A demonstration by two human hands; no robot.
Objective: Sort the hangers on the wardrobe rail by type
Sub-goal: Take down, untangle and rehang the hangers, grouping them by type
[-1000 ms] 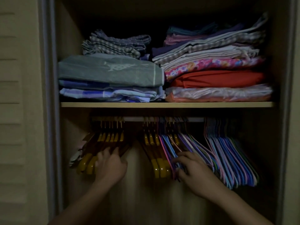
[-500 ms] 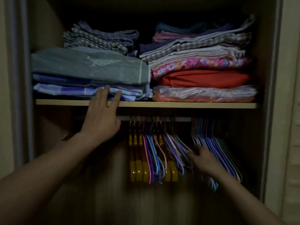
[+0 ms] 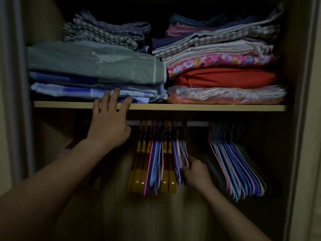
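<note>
A metal rail [image 3: 196,123] runs under the shelf. In the middle hang yellow wooden hangers [image 3: 138,181] mixed with thin coloured wire hangers [image 3: 155,164]. A separate bunch of wire hangers [image 3: 238,164] hangs at the right. More wooden hangers at the left are hidden behind my left arm. My left hand [image 3: 109,122] is raised with straight, spread fingers touching the shelf edge [image 3: 208,107]. My right hand [image 3: 195,173] pinches a few wire hangers at the right side of the mixed group.
Folded fabrics are stacked on the shelf: a grey-green stack [image 3: 95,65] at the left, a red and floral stack [image 3: 224,77] at the right. Wardrobe side walls [image 3: 298,119] close in both sides. The wardrobe is dim.
My left hand left the wooden hangers at the left and rose to the shelf edge. My right hand stayed on the wire hangers in the middle; the view came closer.
</note>
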